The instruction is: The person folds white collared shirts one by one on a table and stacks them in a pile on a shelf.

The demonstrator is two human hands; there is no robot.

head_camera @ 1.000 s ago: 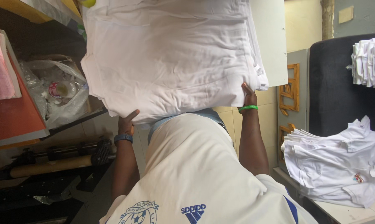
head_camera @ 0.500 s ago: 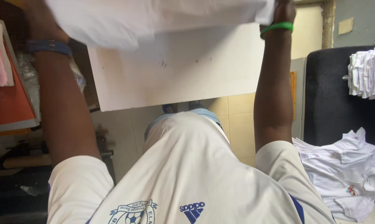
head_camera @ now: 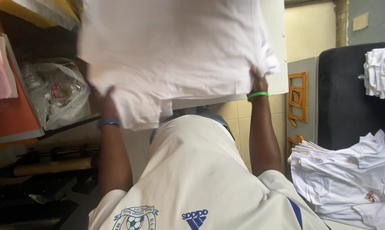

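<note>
Soft white cotton garment (head_camera: 175,55) held aloft
Its limp, creased edges are gripped by the left hand (head_camera: 104,101) and right hand (head_camera: 257,79).

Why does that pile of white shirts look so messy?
The pile of white shirts at the right is slumped, collars and sleeves sticking out unevenly. The white cloth held up by the left hand and right hand looks fine.

Soft indoor light; the raised white shirt (head_camera: 175,55) is motion-blurred, left shelves shadowed.
</note>
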